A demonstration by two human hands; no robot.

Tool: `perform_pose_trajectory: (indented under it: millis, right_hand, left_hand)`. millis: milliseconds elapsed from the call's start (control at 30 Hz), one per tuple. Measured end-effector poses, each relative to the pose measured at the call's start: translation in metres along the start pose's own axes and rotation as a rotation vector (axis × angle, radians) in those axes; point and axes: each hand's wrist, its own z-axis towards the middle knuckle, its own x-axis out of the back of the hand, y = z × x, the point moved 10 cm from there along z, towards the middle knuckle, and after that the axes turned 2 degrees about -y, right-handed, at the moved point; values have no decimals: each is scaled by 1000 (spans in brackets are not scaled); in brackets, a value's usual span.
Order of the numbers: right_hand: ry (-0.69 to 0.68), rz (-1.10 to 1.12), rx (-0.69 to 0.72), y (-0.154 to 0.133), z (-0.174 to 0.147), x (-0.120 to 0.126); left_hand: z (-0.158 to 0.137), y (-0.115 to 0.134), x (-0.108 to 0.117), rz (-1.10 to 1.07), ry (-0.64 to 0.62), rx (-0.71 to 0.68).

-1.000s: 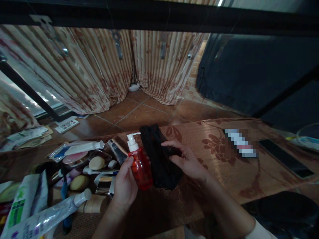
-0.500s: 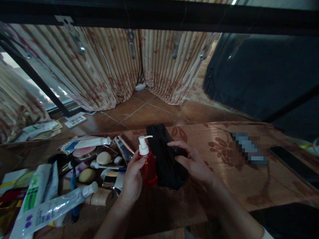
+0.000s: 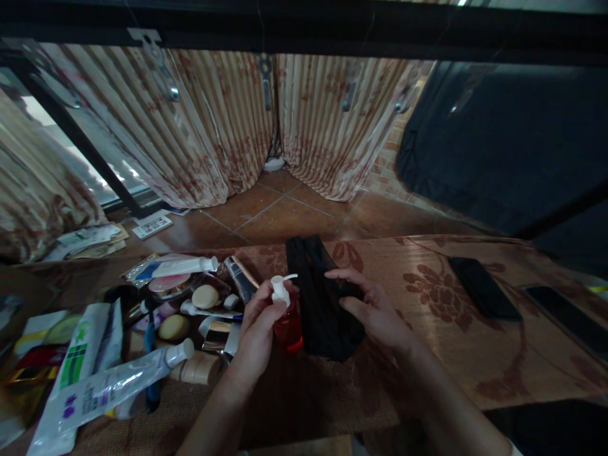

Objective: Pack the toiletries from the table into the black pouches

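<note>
— What are the fingers on?
— The left hand's [image 3: 259, 332] are clamped round a translucent red bottle [image 3: 289, 329] with a white pump top [image 3: 280, 291]. The right hand's [image 3: 377, 313] thumb and forefinger stand apart against a soft black fabric pouch [image 3: 323, 323]; I can't tell whether its hidden fingers grip it
— So bottle and pouch are close?
— Just beside each other, between both hands, over a desk [image 3: 403, 253] covered in brown flower-patterned cloth
— And farther out?
— Left of the left fingers, a round cream-coloured case [image 3: 205, 296] and a white plastic tube [image 3: 109, 386] with purple marks. Well right of the right fingers, two flat black phones [image 3: 484, 288]; beyond both hands, striped beige curtains [image 3: 228, 126]
</note>
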Motion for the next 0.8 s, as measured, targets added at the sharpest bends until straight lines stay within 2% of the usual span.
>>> perform_pose_trajectory:
  millis: [333,567,800]
  right_hand:
    - [5,-44,10,-1,0,1]
    - [-4,-37,20,0,0,0]
    - [7,-75,28,0,0,2]
  left_hand:
    - [-3,8,6,26,42,-6]
    - [-4,32,2,227,27,-210]
    - [-6,36,-2,359,32,-237]
